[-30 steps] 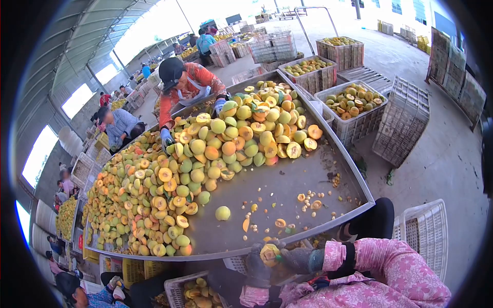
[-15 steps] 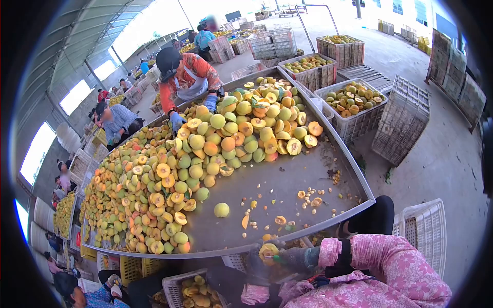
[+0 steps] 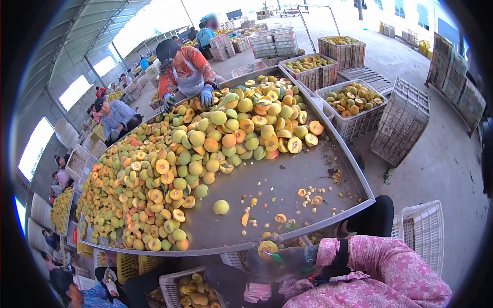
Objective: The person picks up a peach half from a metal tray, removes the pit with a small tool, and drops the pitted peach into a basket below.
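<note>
A yellow-green fruit (image 3: 267,249) is held at the front edge of the metal table (image 3: 328,222), near the bottom middle. My left hand (image 3: 255,261), in a dark glove, is closed round its left side. From the right, my right hand (image 3: 294,258), gloved too, is closed on a small tool with a green part (image 3: 277,257) that touches the fruit. A large heap of whole and halved fruits (image 3: 169,169) covers the table's left and far parts. One whole fruit (image 3: 221,207) lies apart, near loose pits (image 3: 308,197).
Across the table a co-worker in orange (image 3: 187,77) handles fruit. Another person (image 3: 119,118) works at the left. Crates of fruit (image 3: 354,100) stand at the right, beside a tilted crate stack (image 3: 403,123). A crate of halves (image 3: 195,291) is below the front edge.
The co-worker in orange has raised their head and shifted their hands on the heap. The person at the left sits more upright. My hands still hold the fruit and tool in nearly the same place.
</note>
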Tool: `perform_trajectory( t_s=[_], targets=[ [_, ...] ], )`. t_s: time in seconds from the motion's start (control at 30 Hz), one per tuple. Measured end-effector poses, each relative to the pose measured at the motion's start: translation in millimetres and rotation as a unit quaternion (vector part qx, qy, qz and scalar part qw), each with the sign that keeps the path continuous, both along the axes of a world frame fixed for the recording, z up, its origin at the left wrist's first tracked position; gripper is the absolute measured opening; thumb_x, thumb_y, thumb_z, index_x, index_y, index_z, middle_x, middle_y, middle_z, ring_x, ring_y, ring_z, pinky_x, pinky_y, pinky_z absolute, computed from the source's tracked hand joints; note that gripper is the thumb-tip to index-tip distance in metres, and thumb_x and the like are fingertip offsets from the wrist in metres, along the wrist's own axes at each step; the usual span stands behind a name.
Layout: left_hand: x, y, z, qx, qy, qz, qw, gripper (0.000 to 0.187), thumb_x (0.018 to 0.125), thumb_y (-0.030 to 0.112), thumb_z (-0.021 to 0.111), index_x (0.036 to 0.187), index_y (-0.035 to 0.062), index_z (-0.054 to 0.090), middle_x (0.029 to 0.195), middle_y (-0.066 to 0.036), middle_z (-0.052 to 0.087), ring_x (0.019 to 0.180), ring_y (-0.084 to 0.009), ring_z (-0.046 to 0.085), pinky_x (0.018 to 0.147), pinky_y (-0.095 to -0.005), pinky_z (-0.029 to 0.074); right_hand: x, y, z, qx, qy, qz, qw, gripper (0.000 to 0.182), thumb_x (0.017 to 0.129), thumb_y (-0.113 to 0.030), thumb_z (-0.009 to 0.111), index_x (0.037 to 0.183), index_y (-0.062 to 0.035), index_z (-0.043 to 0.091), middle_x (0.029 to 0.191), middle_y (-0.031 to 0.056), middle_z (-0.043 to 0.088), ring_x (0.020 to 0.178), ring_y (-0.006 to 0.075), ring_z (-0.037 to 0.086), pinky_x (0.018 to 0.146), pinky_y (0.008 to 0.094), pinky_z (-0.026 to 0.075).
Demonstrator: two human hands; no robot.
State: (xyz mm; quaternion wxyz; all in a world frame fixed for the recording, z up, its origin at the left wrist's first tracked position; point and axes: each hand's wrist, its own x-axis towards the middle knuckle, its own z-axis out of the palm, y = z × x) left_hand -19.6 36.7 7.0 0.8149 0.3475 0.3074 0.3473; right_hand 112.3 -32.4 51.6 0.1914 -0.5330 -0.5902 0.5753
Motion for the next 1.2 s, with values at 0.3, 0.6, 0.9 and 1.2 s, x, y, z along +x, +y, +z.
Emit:
perform_trajectory(
  t_s=[0.3,0.6,0.9,1.2],
  targets=[
    [-16,8,-61,0.174,0.134,0.045,0.975,0.025,0.093,0.021,0.041,0.101,-0.0011,0.051,0.087,-0.01,0.061,0.072,-0.0187,0.061,0.068,-0.0316,0.053,-3,-11,-52,0.084,0.143,0.031,0.986,0.023,0.081,-0.014,0.058,0.102,-0.0071,0.052,0.079,0.0003,0.053,0.077,0.0134,0.056,0.067,0.0335,0.048],
    [-5,-1,6,-0.158,-0.025,-0.043,0.986,0.045,0.088,0.037,0.044,0.103,-0.0043,0.053,0.087,-0.016,0.061,0.078,-0.0289,0.063,0.07,-0.0364,0.055,-9,-11,-38,-0.1,0.151,-0.034,0.983,0.02,0.086,-0.027,0.057,0.096,-0.0096,0.057,0.073,-0.0032,0.053,0.057,0.0043,0.051,0.049,0.0177,0.042],
    [-11,-11,-50,0.069,0.135,0.039,0.988,0.048,0.091,0.04,0.039,0.104,-0.0041,0.054,0.093,-0.018,0.062,0.081,-0.0272,0.063,0.071,-0.0361,0.055,-9,-22,-38,-0.226,0.329,-0.101,0.911,0.016,0.087,-0.024,0.055,0.092,-0.009,0.055,0.065,-0.004,0.051,0.048,0.0057,0.047,0.041,0.0207,0.04],
    [-12,-4,-60,0.078,0.063,0.106,0.989,0.033,0.087,0.012,0.049,0.114,-0.0058,0.048,0.106,-0.019,0.058,0.094,-0.0303,0.06,0.084,-0.0383,0.048,-15,-20,1,-0.245,0.322,-0.159,0.9,0.012,0.086,-0.022,0.054,0.089,-0.0112,0.052,0.064,-0.0029,0.049,0.044,0.0057,0.046,0.037,0.0221,0.04]
  ],
)
